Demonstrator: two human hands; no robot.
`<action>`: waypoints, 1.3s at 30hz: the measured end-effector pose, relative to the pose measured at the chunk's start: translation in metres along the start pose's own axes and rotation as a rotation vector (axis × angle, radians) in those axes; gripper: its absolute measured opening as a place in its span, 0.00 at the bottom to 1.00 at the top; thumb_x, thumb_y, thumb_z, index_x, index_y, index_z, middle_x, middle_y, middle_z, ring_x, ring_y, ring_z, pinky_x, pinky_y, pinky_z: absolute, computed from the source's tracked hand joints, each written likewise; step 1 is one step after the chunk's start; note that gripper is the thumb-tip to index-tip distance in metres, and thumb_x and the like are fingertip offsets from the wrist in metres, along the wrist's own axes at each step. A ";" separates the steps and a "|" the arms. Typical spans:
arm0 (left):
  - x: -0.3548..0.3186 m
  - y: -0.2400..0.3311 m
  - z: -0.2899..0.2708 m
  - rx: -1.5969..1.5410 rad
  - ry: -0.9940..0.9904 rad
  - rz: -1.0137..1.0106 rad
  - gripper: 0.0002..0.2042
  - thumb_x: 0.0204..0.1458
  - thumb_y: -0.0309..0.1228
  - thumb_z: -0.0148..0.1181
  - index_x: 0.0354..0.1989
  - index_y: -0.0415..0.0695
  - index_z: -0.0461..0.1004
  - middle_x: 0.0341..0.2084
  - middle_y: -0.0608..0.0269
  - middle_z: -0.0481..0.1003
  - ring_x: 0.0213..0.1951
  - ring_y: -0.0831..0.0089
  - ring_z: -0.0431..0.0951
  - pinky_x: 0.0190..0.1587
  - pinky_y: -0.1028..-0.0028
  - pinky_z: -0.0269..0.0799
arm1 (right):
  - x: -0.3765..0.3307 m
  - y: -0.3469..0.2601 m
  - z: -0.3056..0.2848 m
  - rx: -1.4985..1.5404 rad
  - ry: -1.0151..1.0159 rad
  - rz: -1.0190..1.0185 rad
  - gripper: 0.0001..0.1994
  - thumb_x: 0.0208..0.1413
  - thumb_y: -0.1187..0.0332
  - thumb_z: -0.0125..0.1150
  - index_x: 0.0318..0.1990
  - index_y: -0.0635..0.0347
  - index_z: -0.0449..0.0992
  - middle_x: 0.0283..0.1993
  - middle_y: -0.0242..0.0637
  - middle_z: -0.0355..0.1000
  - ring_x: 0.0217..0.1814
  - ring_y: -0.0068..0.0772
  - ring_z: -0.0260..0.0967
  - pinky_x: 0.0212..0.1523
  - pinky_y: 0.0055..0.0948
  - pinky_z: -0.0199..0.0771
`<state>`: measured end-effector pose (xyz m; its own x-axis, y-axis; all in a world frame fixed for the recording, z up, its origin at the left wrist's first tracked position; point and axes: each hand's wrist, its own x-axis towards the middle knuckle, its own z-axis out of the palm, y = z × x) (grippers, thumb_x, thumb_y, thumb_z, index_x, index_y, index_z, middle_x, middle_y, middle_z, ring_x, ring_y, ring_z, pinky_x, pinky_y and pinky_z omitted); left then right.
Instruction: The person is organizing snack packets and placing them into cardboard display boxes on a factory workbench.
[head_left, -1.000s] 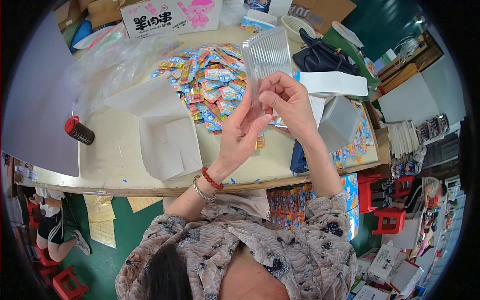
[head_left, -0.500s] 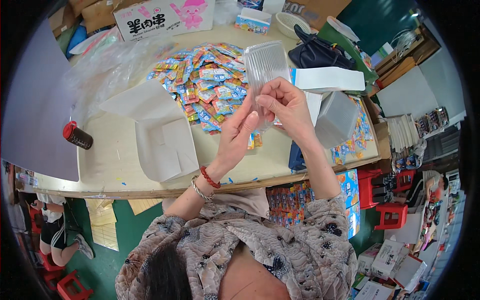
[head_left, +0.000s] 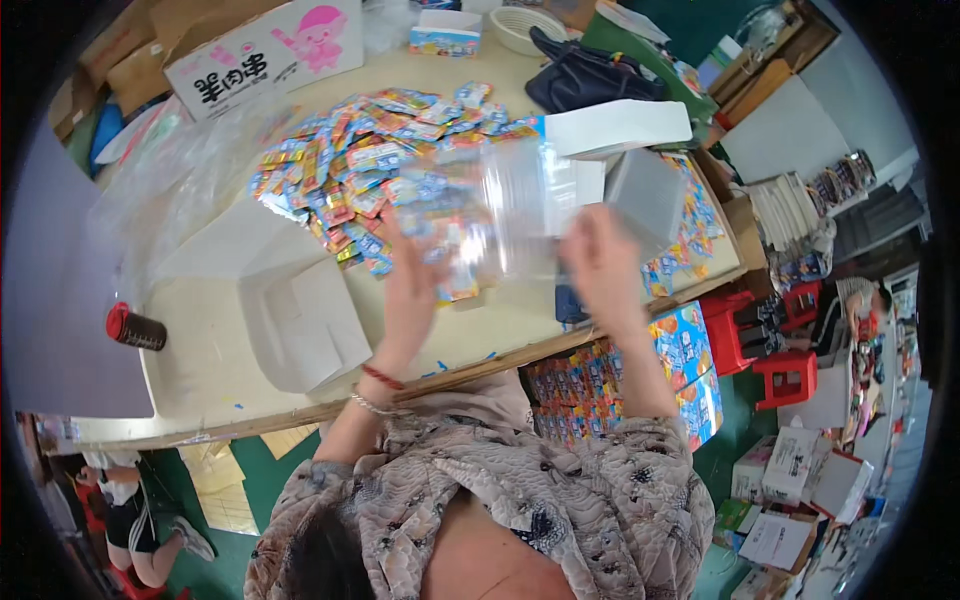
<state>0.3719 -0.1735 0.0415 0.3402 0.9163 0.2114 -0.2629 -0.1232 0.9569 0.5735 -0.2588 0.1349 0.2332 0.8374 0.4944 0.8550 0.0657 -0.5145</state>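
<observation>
My left hand (head_left: pixel 410 300) and my right hand (head_left: pixel 598 268) hold a clear plastic bag (head_left: pixel 500 215) stretched between them above the table, blurred by motion. Behind the bag lies a heap of small colourful sachets (head_left: pixel 370 165) spread over the cream table (head_left: pixel 190 370). An open white cardboard box (head_left: pixel 300 320) lies flat just left of my left hand. My left wrist wears a red band and a beaded bracelet.
A dark can with a red lid (head_left: pixel 135 328) stands at the table's left edge. White boxes (head_left: pixel 615 125), a black bag (head_left: pixel 585 75) and a printed carton (head_left: pixel 265 50) sit at the back. Red stools (head_left: pixel 785 375) and stacked cartons (head_left: pixel 790 470) fill the floor on the right.
The bag has come down from upright in front of me to lying sideways, and my hands have spread apart along it. The view has shifted slightly.
</observation>
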 end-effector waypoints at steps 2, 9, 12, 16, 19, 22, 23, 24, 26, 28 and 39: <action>-0.002 0.015 -0.029 0.205 0.055 -0.157 0.30 0.65 0.26 0.32 0.70 0.53 0.25 0.53 0.50 0.69 0.46 0.63 0.77 0.45 0.70 0.74 | 0.000 0.034 -0.066 -0.213 0.161 0.107 0.03 0.60 0.70 0.52 0.37 0.58 0.67 0.29 0.35 0.70 0.34 0.28 0.72 0.31 0.30 0.71; -0.015 0.015 -0.080 0.070 0.127 -0.078 0.26 0.66 0.30 0.32 0.70 0.50 0.33 0.55 0.48 0.66 0.52 0.56 0.74 0.50 0.66 0.74 | -0.017 0.118 -0.231 -0.397 0.546 0.222 0.12 0.65 0.68 0.44 0.52 0.63 0.66 0.46 0.42 0.72 0.47 0.33 0.73 0.42 0.26 0.72; -0.022 0.014 -0.076 0.009 0.152 -0.107 0.25 0.66 0.30 0.33 0.70 0.48 0.37 0.56 0.46 0.66 0.52 0.55 0.74 0.49 0.66 0.75 | 0.004 0.162 -0.207 -0.858 0.335 0.076 0.17 0.62 0.72 0.45 0.59 0.60 0.63 0.50 0.50 0.70 0.48 0.42 0.72 0.42 0.31 0.74; -0.020 0.019 -0.056 -0.167 0.137 -0.131 0.25 0.66 0.30 0.35 0.70 0.46 0.39 0.56 0.44 0.66 0.52 0.54 0.74 0.48 0.69 0.75 | 0.015 0.246 -0.134 -0.935 -0.033 -0.070 0.22 0.52 0.80 0.46 0.56 0.56 0.62 0.48 0.48 0.71 0.42 0.48 0.74 0.33 0.44 0.75; -0.025 0.025 -0.058 -0.161 0.171 -0.152 0.26 0.65 0.30 0.36 0.70 0.46 0.39 0.55 0.43 0.67 0.52 0.55 0.74 0.48 0.69 0.75 | 0.024 0.234 -0.067 -0.995 -0.068 -0.265 0.10 0.51 0.78 0.46 0.41 0.57 0.64 0.38 0.46 0.70 0.35 0.51 0.73 0.34 0.44 0.74; -0.032 0.028 -0.064 -0.132 0.201 -0.154 0.25 0.65 0.30 0.36 0.70 0.46 0.40 0.55 0.44 0.67 0.52 0.55 0.74 0.49 0.70 0.74 | 0.034 0.227 -0.038 -0.805 -0.205 -0.137 0.09 0.52 0.77 0.46 0.41 0.56 0.65 0.38 0.46 0.70 0.35 0.51 0.72 0.34 0.45 0.73; -0.035 0.030 -0.066 -0.123 0.230 -0.152 0.25 0.65 0.30 0.36 0.70 0.46 0.40 0.55 0.44 0.67 0.52 0.55 0.74 0.49 0.70 0.74 | 0.038 0.216 -0.040 -0.854 -0.241 -0.046 0.10 0.53 0.76 0.46 0.43 0.56 0.65 0.39 0.47 0.70 0.36 0.51 0.73 0.34 0.46 0.73; -0.037 0.030 -0.068 -0.105 0.217 -0.133 0.26 0.66 0.30 0.35 0.70 0.47 0.37 0.56 0.45 0.66 0.51 0.55 0.74 0.50 0.68 0.74 | 0.037 0.209 -0.038 -0.905 -0.280 0.044 0.10 0.53 0.75 0.46 0.44 0.56 0.65 0.40 0.47 0.70 0.37 0.51 0.73 0.35 0.46 0.73; -0.040 0.035 -0.068 -0.093 0.218 -0.114 0.26 0.66 0.30 0.33 0.70 0.48 0.35 0.56 0.45 0.66 0.50 0.55 0.75 0.50 0.66 0.74 | 0.024 0.214 -0.040 -0.913 -0.222 0.003 0.14 0.53 0.77 0.47 0.48 0.58 0.64 0.38 0.47 0.71 0.39 0.52 0.72 0.35 0.46 0.72; -0.041 0.035 -0.068 -0.108 0.225 -0.100 0.26 0.66 0.31 0.33 0.70 0.49 0.35 0.56 0.45 0.66 0.50 0.55 0.75 0.51 0.65 0.74 | 0.018 0.215 -0.043 -0.933 -0.161 -0.031 0.17 0.52 0.79 0.47 0.52 0.60 0.63 0.37 0.48 0.71 0.41 0.53 0.72 0.36 0.46 0.71; -0.057 0.024 -0.072 -0.118 0.248 -0.017 0.24 0.66 0.31 0.31 0.70 0.49 0.36 0.51 0.48 0.69 0.48 0.58 0.76 0.49 0.66 0.74 | 0.016 0.049 0.086 0.738 -0.440 0.381 0.27 0.61 0.64 0.52 0.65 0.56 0.51 0.64 0.45 0.57 0.59 0.35 0.64 0.51 0.31 0.71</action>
<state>0.2813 -0.2015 0.0385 0.1182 0.9849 0.1265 -0.3674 -0.0750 0.9270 0.5797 -0.1951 0.0573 0.1118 0.9933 -0.0308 0.2119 -0.0541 -0.9758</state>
